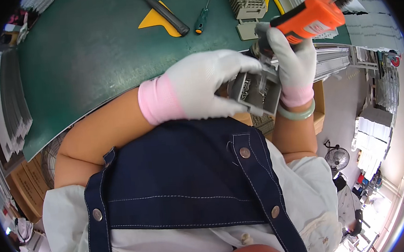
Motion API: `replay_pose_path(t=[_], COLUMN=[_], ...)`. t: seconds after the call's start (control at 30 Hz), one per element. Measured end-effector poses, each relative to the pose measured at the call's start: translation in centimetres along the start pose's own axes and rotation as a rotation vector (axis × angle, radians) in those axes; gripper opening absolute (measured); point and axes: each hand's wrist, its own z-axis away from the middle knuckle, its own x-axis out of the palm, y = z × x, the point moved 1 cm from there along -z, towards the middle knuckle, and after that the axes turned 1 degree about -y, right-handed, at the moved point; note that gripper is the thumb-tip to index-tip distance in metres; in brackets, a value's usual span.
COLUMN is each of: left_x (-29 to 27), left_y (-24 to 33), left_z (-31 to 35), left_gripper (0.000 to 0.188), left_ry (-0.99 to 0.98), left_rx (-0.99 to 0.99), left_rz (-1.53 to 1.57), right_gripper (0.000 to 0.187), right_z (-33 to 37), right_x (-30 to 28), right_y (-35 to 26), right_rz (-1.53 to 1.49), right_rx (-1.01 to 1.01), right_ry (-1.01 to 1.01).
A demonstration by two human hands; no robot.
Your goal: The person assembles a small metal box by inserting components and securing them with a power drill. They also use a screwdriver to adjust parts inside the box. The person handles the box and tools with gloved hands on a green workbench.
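My left hand (204,86), in a white glove with a pink cuff, grips a small grey open box (273,96) between thumb and fingers. Small metal screws (246,89) lie in its compartments. My right hand (297,70), gloved the same way, is wrapped round an orange and black power screwdriver (308,18), whose cord runs off at the upper right. The driver's front end is close above the box, near my left fingertips. Blur and the fingers hide the tip, so whether it touches the box I cannot tell.
On the green worktable (84,54) lie a hammer (168,16), a yellow flat piece (150,23), a green-handled screwdriver (201,23) and yellow-handled pliers (275,1). Beige slotted parts (249,1) are stacked beyond my hands. Long metal strips (333,60) lie at the right edge.
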Motion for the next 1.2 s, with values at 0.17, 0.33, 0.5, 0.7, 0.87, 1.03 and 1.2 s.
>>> replay_pose_path(t=[0.17, 0.33, 0.5, 0.7, 0.87, 1.03, 1.2], left_x=[0.4, 0.4, 0.4, 1.4, 0.8, 0.1, 1.5], left_y=[-0.9, -0.7, 0.1, 0.0, 1.0, -0.2, -0.8], left_z=[-0.2, 0.1, 0.3, 0.2, -0.5, -1.5, -0.4], left_gripper=[0.067, 0.068, 0.069, 0.075, 0.077, 0.067, 0.067], left_ry=[-0.016, 0.034, 0.069, 0.125, 0.145, 0.163, 0.252], left_rx=[-0.137, -0.072, -0.048, -0.116, -0.171, -0.164, 0.022], left_rz=[-0.027, -0.088, -0.035, 0.018, -0.042, -0.080, -0.079], right_gripper=[0.031, 0.032, 0.029, 0.027, 0.023, 0.025, 0.034], right_z=[-1.8, -1.8, -1.4, -2.1, -2.6, -4.1, -2.5], right_x=[-0.8, -0.5, -0.5, -0.7, -0.1, -0.3, -0.8], right_y=[2.2, 1.4, 1.2, 2.6, 1.5, 3.1, 2.2], right_rz=[0.178, 0.144, 0.036, 0.340, -0.098, -0.081, -0.082], right_rx=[0.062, 0.077, 0.122, 0.148, 0.156, 0.159, 0.084], right_ry=[-0.087, -0.089, -0.133, -0.196, -0.237, -0.187, -0.217])
